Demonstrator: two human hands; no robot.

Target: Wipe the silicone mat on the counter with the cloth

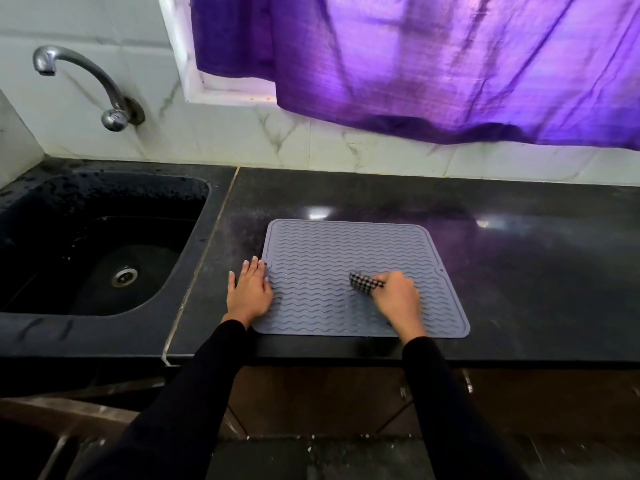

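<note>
- Mat [346, 251] lies flat on the counter [519, 254], near its front edge, just right of the seam beside the sink [104, 258].
- Right hand [398, 299] sits on the mat's front-middle, fingers curled round a bunched checked cloth [363, 284]; the cloth touches the mat.
- Left hand [249, 292] rests flat across the mat's left edge, fingers straight and close together, holding nothing, pinning the mat.
- Judgement: wiping is under way; the far half is probably not yet covered.
- To do it well: keep the left palm pressing so the mat does not slide, and run strokes along the grooves, overlapping, out to the raised rim.
- Mat is grey, soft-looking, square with rounded corners, ribbed in wavy lines.
- Counter is dark, polished, speckled stone; the sink is black and wet-beaded.
</note>
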